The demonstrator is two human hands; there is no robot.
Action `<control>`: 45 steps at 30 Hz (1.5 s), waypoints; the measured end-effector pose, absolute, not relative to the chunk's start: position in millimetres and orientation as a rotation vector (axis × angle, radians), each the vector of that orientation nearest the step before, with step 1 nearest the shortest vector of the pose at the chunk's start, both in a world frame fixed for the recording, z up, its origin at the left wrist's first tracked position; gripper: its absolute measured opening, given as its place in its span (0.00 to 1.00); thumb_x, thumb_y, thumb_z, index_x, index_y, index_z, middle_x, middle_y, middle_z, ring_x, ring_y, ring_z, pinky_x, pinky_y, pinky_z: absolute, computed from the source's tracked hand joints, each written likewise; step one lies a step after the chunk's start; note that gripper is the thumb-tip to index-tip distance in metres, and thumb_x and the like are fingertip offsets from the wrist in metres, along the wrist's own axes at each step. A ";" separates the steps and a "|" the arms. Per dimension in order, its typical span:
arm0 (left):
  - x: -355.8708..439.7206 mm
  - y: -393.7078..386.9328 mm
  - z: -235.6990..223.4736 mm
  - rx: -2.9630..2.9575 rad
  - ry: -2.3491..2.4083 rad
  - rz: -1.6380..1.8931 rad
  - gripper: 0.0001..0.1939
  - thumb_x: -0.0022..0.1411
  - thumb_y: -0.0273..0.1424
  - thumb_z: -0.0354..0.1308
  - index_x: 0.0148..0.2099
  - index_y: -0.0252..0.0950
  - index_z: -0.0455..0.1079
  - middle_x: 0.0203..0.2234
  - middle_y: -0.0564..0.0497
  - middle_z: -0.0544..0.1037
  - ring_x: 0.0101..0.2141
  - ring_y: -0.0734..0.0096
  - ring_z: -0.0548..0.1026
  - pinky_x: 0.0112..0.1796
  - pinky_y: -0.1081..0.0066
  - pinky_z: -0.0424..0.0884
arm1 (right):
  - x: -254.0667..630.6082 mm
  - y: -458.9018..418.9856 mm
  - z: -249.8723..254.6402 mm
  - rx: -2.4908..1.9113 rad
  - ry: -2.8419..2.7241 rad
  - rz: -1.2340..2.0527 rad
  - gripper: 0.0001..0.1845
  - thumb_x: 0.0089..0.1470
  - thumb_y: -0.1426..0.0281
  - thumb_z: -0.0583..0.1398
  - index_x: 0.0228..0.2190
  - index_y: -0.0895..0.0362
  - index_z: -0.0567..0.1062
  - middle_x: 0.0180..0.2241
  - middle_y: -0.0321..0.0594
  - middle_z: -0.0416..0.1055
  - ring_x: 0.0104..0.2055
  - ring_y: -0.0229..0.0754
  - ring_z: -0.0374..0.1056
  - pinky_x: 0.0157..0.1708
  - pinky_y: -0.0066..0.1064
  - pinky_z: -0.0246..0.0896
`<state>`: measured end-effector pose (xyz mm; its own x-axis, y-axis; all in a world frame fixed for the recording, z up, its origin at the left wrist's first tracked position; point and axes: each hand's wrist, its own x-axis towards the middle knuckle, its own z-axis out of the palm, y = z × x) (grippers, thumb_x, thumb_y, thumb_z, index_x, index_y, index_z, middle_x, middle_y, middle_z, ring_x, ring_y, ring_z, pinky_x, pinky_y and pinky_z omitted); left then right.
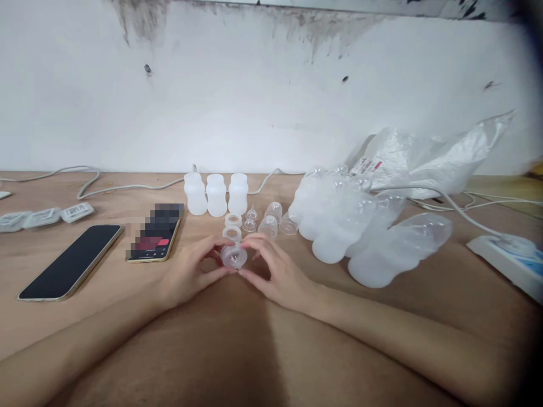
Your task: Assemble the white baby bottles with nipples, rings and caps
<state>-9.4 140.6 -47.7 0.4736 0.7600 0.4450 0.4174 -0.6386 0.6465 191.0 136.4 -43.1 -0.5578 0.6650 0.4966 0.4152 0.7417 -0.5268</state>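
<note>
My left hand (190, 272) and my right hand (274, 270) meet over the wooden table (254, 350). Both pinch a small clear nipple-and-ring piece (233, 256) between their fingertips. Just behind it lie two white screw rings (233, 226), two clear nipples (250, 220) and clear caps (274, 219). Three empty white baby bottles (216, 194) stand in a row further back. To the right lies a pile of bottles wrapped in clear plastic (365, 232).
Two phones lie at the left, one dark (72, 261) and one with its screen lit (155, 238). A power strip (46, 216) and white cables run along the back. A crumpled plastic bag (428, 155) sits at the back right, a white device (507, 257) at the right edge.
</note>
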 end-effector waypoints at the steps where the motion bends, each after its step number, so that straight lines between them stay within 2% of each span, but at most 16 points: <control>1: -9.7 140.5 -48.6 2.282 0.996 1.032 0.17 0.56 0.32 0.57 0.47 0.37 0.61 0.36 0.50 0.73 0.32 0.72 0.73 0.35 0.71 0.71 | 190.6 135.1 -43.0 -0.831 -2.255 0.368 0.17 0.51 0.69 0.57 0.42 0.57 0.60 0.44 0.45 0.61 0.45 0.42 0.61 0.40 0.36 0.62; 4: -10.3 138.8 -49.6 2.363 1.020 1.036 0.17 0.56 0.31 0.57 0.48 0.38 0.61 0.34 0.52 0.73 0.31 0.73 0.73 0.34 0.72 0.70 | 189.5 132.6 -42.0 -0.929 -2.262 0.173 0.17 0.50 0.60 0.57 0.36 0.58 0.61 0.36 0.44 0.63 0.37 0.43 0.62 0.35 0.36 0.62; 6: -10.1 136.9 -49.5 2.449 1.018 1.012 0.15 0.57 0.31 0.55 0.48 0.38 0.60 0.34 0.52 0.72 0.31 0.74 0.72 0.35 0.73 0.69 | 188.7 132.3 -41.1 -0.986 -2.276 0.116 0.16 0.51 0.57 0.54 0.31 0.58 0.61 0.31 0.42 0.64 0.33 0.42 0.61 0.31 0.35 0.61; 10: -8.0 132.5 -50.1 2.607 0.938 0.960 0.13 0.60 0.30 0.52 0.48 0.38 0.58 0.36 0.51 0.72 0.34 0.74 0.72 0.36 0.76 0.68 | 187.3 133.3 -41.8 -0.989 -2.388 0.120 0.14 0.56 0.61 0.51 0.26 0.58 0.63 0.27 0.40 0.65 0.30 0.40 0.60 0.30 0.33 0.59; 13: -5.9 130.1 -50.9 2.650 0.904 0.984 0.13 0.60 0.29 0.52 0.47 0.39 0.58 0.35 0.51 0.72 0.34 0.75 0.72 0.35 0.77 0.68 | 187.0 135.1 -44.1 -0.915 -2.487 0.135 0.13 0.57 0.66 0.49 0.25 0.59 0.66 0.26 0.41 0.66 0.31 0.40 0.61 0.33 0.33 0.58; 17: -4.9 129.4 -47.9 2.612 0.937 1.001 0.15 0.58 0.30 0.53 0.48 0.39 0.58 0.36 0.51 0.72 0.34 0.73 0.72 0.36 0.75 0.68 | 187.8 137.0 -45.0 -0.837 -2.514 0.185 0.13 0.58 0.69 0.48 0.27 0.59 0.68 0.27 0.40 0.67 0.31 0.39 0.61 0.35 0.33 0.58; 20: -5.0 130.8 -41.1 2.540 0.966 1.004 0.20 0.56 0.33 0.56 0.50 0.38 0.56 0.34 0.51 0.71 0.35 0.70 0.72 0.37 0.71 0.69 | 188.6 137.7 -43.8 -0.797 -2.494 0.208 0.13 0.58 0.70 0.48 0.27 0.59 0.69 0.27 0.39 0.67 0.30 0.39 0.61 0.34 0.33 0.58; 23: -5.7 133.2 -34.9 2.535 0.924 0.955 0.28 0.54 0.34 0.58 0.55 0.36 0.53 0.44 0.44 0.68 0.45 0.64 0.68 0.45 0.64 0.66 | 189.0 138.0 -42.9 -0.741 -2.486 0.192 0.14 0.58 0.70 0.49 0.25 0.59 0.69 0.25 0.39 0.67 0.30 0.38 0.61 0.33 0.32 0.58; 26: -7.0 135.1 -33.6 2.505 0.813 0.828 0.28 0.55 0.33 0.57 0.57 0.38 0.53 0.50 0.44 0.66 0.50 0.64 0.65 0.49 0.63 0.63 | 189.4 138.0 -42.5 -0.688 -2.486 0.180 0.14 0.58 0.70 0.49 0.26 0.59 0.70 0.26 0.39 0.68 0.30 0.39 0.61 0.33 0.32 0.58; 29: -8.0 135.4 -34.3 2.427 0.785 0.787 0.22 0.55 0.33 0.57 0.52 0.39 0.59 0.45 0.48 0.72 0.46 0.66 0.69 0.46 0.66 0.66 | 190.2 137.9 -41.6 -0.669 -2.488 0.202 0.14 0.58 0.70 0.49 0.25 0.58 0.70 0.26 0.38 0.68 0.30 0.38 0.61 0.32 0.31 0.57; 32: -7.8 134.3 -33.0 2.394 0.812 0.815 0.18 0.55 0.33 0.57 0.48 0.37 0.61 0.41 0.47 0.72 0.42 0.65 0.71 0.44 0.66 0.67 | 191.0 138.3 -40.5 -0.666 -2.485 0.214 0.15 0.58 0.70 0.49 0.23 0.58 0.69 0.24 0.37 0.67 0.29 0.37 0.60 0.31 0.31 0.56; 45: -10.6 136.3 -36.2 2.278 0.831 0.818 0.17 0.55 0.34 0.57 0.46 0.35 0.61 0.36 0.48 0.71 0.37 0.68 0.70 0.38 0.69 0.69 | 193.1 138.8 -37.1 -0.646 -2.474 0.216 0.16 0.57 0.71 0.49 0.20 0.59 0.66 0.22 0.37 0.66 0.28 0.37 0.59 0.30 0.31 0.54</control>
<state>-10.6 136.3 -36.2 0.6189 0.7062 0.3438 0.3543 -0.6417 0.6802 193.1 138.8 -37.1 -0.7225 0.4920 0.4857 0.4003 0.8705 -0.2863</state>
